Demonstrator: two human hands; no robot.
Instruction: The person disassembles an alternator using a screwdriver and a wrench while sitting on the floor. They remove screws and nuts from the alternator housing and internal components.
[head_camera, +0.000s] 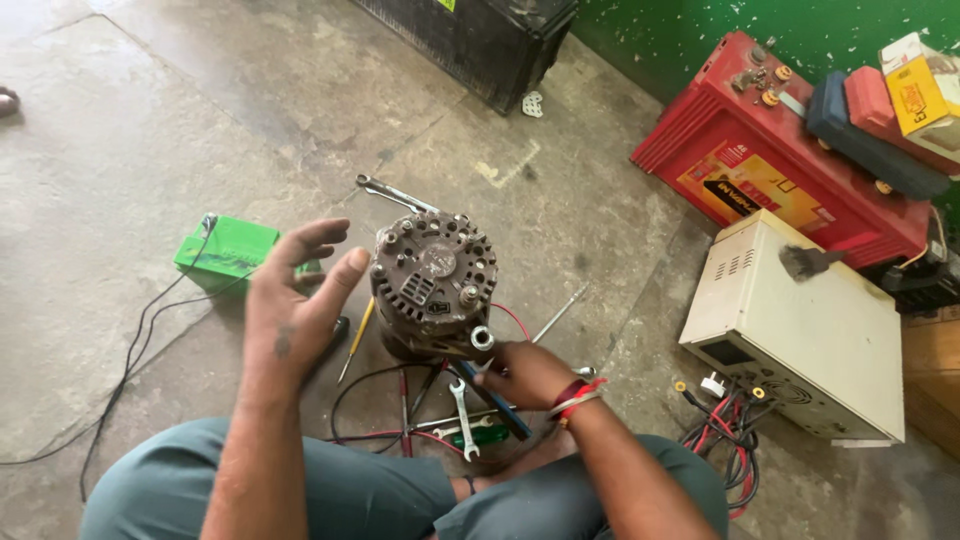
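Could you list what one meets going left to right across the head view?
Green box → left hand → alternator → right hand → cream metal unit

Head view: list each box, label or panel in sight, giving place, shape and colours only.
Green box: floor, left of the left hand; small, rectangular.
Red battery: upper right; yellow-and-black label.
Cream unit: right; boxy, dark front panel.
Yellow carton: top right corner.
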